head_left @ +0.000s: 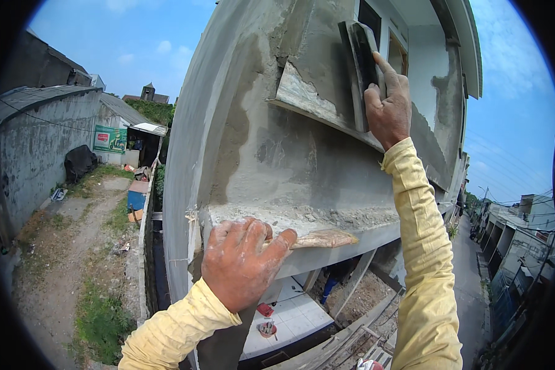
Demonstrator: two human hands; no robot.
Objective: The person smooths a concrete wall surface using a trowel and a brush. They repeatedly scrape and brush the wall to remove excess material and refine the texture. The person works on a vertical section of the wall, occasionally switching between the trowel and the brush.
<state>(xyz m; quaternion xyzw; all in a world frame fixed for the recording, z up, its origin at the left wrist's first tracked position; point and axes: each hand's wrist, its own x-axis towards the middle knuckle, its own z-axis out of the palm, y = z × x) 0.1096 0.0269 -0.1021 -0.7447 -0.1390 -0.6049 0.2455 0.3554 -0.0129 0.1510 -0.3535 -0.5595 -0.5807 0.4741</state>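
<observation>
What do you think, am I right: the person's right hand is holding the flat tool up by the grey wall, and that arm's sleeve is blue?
Not quite: the sleeve is yellow, not blue, as the head view shows. The right hand does hold the flat tool up by the grey wall.

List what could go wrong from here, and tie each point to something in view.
1. The left hand is on a gritty ledge, so it might slip.
2. The flat piece by its thumb lies at the ledge's edge and could drop toward the ground below.
3. If the right hand lost the float, it could fall too.
</observation>
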